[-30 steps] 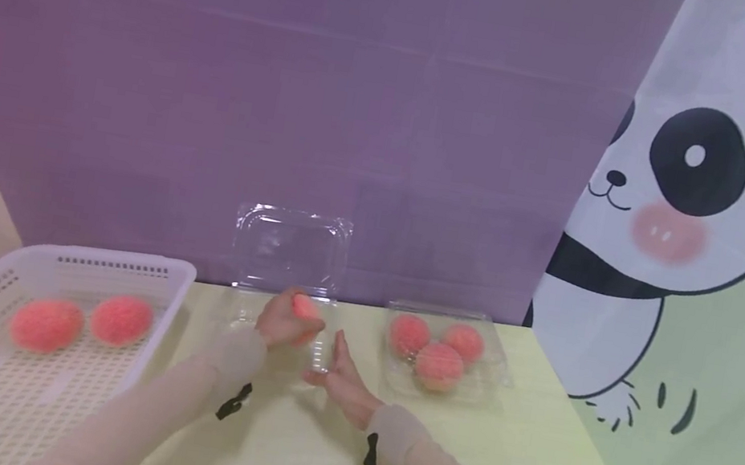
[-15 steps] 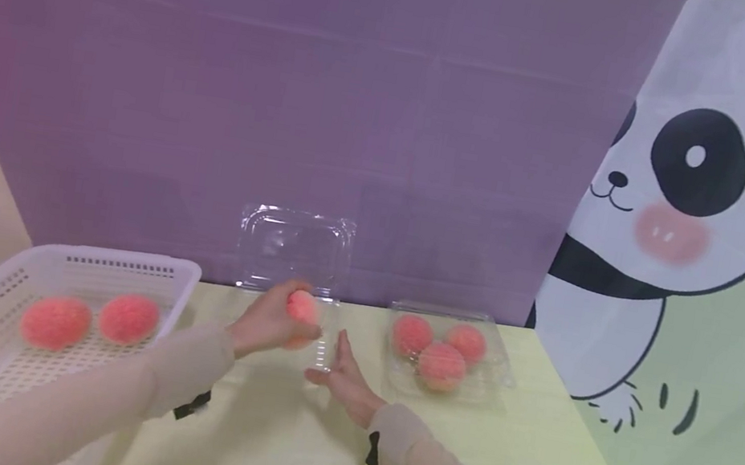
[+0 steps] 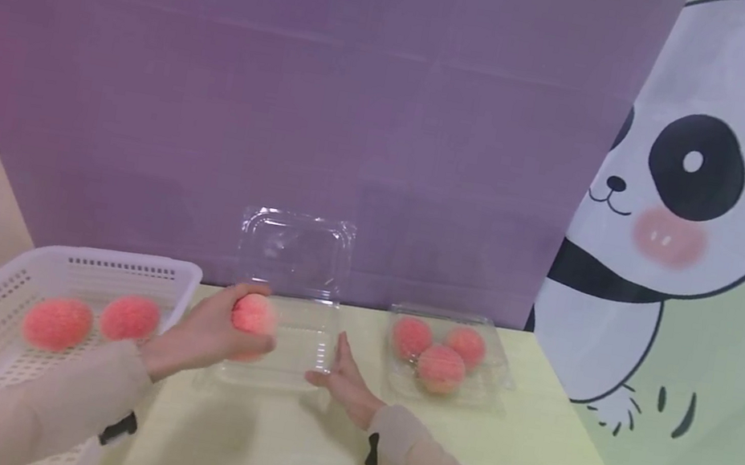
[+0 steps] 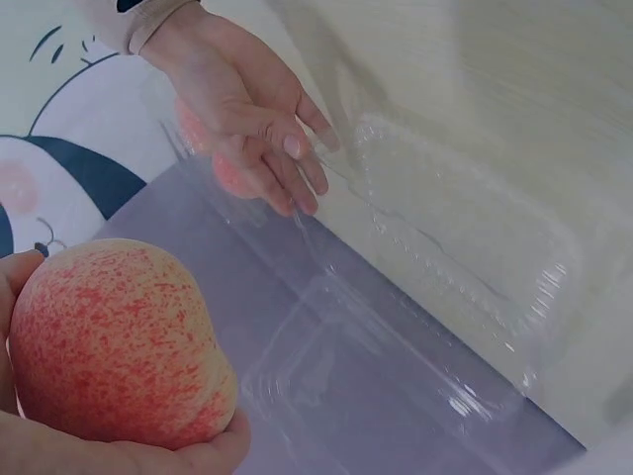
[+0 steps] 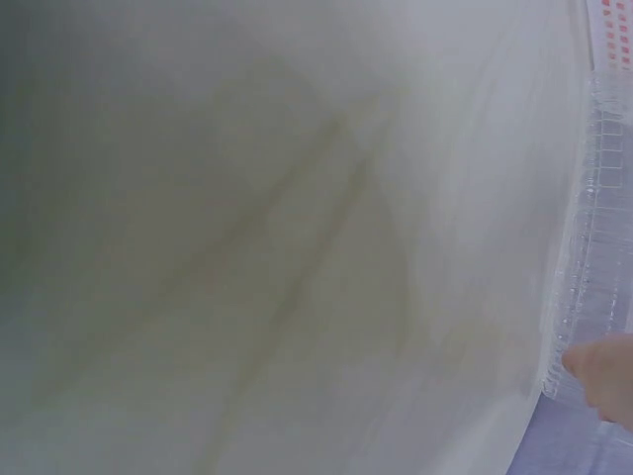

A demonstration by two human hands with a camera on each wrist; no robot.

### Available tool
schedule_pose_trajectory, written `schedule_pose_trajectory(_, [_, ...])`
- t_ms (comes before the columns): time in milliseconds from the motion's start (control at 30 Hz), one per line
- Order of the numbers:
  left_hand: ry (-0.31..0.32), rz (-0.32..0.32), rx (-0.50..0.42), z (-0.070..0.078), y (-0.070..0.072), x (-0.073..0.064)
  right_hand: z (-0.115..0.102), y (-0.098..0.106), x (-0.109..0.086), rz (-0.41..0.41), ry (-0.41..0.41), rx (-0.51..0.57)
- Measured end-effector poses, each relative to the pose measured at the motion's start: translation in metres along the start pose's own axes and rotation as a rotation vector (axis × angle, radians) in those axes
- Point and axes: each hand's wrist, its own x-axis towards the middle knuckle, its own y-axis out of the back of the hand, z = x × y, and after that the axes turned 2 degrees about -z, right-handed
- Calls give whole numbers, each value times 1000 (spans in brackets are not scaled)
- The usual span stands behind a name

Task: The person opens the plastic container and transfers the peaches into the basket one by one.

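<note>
peach [image 3: 254, 315] sits grasped in the left hand's grip [image 3: 205, 332] near the left end of an open clear box [image 3: 299, 339], raised lid [image 3: 296, 253] behind, relaxed right hand [image 3: 350, 390] at the other end, as a sleeve [image 3: 65, 391] crosses a basket [image 3: 120, 257] of two peaches [image 3: 130, 319] and a second box [image 3: 494, 362] flanks it on the counter [image 3: 292, 464].

Things are being carried by a pale yellow table [image 3: 528, 448].
At its left, a white perforated basket [image 3: 120, 257] is being supported; near the middle, a clear open box [image 3: 300, 339]; right of that, a second clear box [image 3: 481, 388].
</note>
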Motion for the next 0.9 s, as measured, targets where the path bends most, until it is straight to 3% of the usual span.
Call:
schedule_pose_trajectory(400, [64,92,49,-30,60,-20,7,0,0,-21,-6,13])
schedule_pose_trajectory(567, [72,131,64,-55,82,-23,7,0,-1,-19,-8,19])
schedule_pose_trajectory(667, [108,125,90,-71,93,-26,6,0,-2,-12,-4,24])
schedule_pose_trajectory(900, [163,136,108,-108,108,-27,5,2,-4,-6,2,18])
